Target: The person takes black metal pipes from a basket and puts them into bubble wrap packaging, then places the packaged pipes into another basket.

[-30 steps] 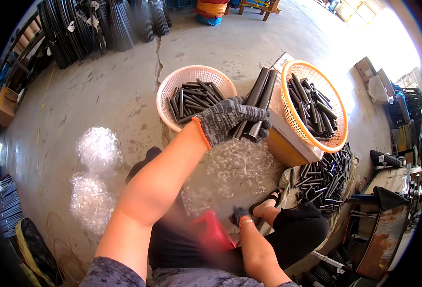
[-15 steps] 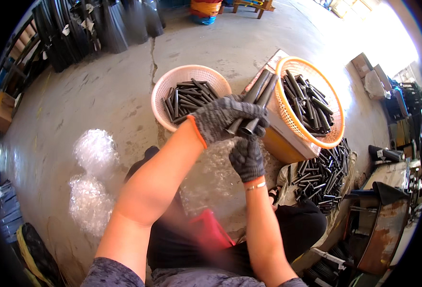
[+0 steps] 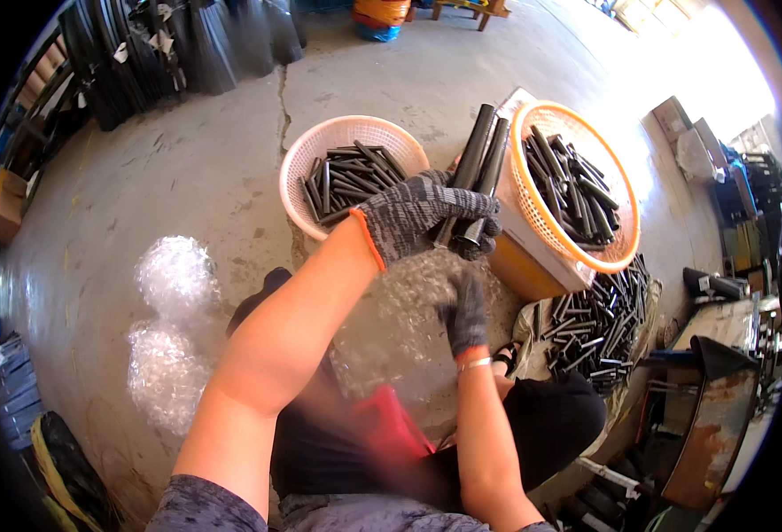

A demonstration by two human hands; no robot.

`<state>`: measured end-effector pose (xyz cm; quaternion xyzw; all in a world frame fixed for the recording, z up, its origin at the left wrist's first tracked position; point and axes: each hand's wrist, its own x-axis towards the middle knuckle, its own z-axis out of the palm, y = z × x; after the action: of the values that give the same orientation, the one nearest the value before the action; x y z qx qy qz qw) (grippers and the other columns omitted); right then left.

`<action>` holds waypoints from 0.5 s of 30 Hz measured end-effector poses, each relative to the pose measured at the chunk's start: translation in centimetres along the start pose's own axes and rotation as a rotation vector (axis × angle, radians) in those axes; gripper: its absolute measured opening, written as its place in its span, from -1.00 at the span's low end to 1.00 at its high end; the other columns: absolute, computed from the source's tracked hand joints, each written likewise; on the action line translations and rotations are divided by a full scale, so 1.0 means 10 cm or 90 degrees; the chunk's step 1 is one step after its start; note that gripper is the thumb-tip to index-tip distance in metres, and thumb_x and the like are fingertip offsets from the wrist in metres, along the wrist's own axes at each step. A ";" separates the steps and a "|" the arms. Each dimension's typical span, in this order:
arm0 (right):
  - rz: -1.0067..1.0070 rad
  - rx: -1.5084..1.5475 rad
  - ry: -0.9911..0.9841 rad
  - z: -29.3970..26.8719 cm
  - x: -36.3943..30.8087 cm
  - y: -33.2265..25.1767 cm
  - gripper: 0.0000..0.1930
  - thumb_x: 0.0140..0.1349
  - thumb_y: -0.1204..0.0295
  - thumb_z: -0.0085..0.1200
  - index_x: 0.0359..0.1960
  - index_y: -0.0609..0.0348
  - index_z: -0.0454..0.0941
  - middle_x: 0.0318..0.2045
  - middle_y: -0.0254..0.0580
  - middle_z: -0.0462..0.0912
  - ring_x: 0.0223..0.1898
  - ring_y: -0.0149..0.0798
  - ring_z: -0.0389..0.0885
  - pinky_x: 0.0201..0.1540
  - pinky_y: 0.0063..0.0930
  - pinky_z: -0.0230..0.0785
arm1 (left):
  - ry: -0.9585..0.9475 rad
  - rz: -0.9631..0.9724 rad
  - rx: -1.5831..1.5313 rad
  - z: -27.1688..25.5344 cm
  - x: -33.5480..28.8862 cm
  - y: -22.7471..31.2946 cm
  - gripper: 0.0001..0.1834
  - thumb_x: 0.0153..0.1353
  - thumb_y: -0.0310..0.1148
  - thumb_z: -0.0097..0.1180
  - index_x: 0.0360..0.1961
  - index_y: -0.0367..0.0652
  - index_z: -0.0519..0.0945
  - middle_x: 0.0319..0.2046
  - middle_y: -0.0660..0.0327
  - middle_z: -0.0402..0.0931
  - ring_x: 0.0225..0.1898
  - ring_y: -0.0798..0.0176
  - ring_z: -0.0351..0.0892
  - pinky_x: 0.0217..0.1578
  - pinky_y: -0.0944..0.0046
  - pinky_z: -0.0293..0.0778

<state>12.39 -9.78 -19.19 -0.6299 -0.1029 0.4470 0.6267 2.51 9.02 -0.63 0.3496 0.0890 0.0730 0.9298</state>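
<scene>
My left hand [image 3: 422, 217], in a dark grey knitted glove with an orange cuff, is closed around black tubes [image 3: 475, 146]. Two of them show, side by side, their long ends rising past the fingers and short open ends sticking out below. Under that hand, apart from the tubes, is my right hand [image 3: 466, 310], gloved too; motion smears its fingers. Beyond my left hand a pale pink basket [image 3: 295, 173] holds many similar black tubes. To the right an orange-rimmed basket [image 3: 632, 232] of more tubes leans on a box [image 3: 524, 257].
A heap of black tubes [image 3: 595, 341] lies on a sheet at the right. Clear plastic film bundles [image 3: 174, 275] rest on the floor at the left, with more film [image 3: 408, 301] between my legs. A red object [image 3: 391, 421] is by my lap. Long black strips [image 3: 213, 53] stand far left.
My right hand has dropped down and away from the tubes' lower ends. In my left hand the tubes have tilted more upright.
</scene>
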 end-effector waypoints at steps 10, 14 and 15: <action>0.035 0.277 -0.398 0.02 0.35 -0.24 -0.74 0.26 0.13 0.00 -0.33 0.06 0.41 -0.52 -0.34 0.40 -0.48 -0.26 0.37 -0.43 -0.40 0.27 | 0.016 0.009 0.077 0.10 -0.02 0.01 -0.75 0.12 -0.42 0.18 -0.21 -0.37 0.54 -0.38 0.06 0.60 -0.37 0.18 0.63 -0.34 0.28 0.57; -0.250 -0.898 -0.122 -0.90 0.03 1.35 -0.72 0.15 0.35 -0.02 -0.16 0.26 0.44 -0.24 0.11 0.52 -0.16 0.12 0.47 -0.04 -0.19 0.34 | 0.025 -0.064 0.102 0.07 -0.08 0.05 -0.73 0.13 -0.39 0.19 -0.19 -0.34 0.57 -0.33 0.05 0.60 -0.31 0.23 0.62 -0.33 0.30 0.57; -0.172 -0.939 -0.190 -0.99 -0.26 1.53 -0.68 0.09 0.42 -0.04 -0.10 0.29 0.43 -0.13 0.19 0.52 -0.06 0.21 0.46 0.02 -0.13 0.33 | 0.054 -0.064 0.094 0.02 -0.16 0.08 -0.74 0.13 -0.39 0.19 -0.19 -0.33 0.56 -0.35 0.06 0.60 -0.32 0.22 0.62 -0.34 0.29 0.56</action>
<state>11.21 -21.43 -33.37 -0.8000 -0.5345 0.2627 0.0723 0.92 9.22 0.26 0.4086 0.1511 0.0340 0.8995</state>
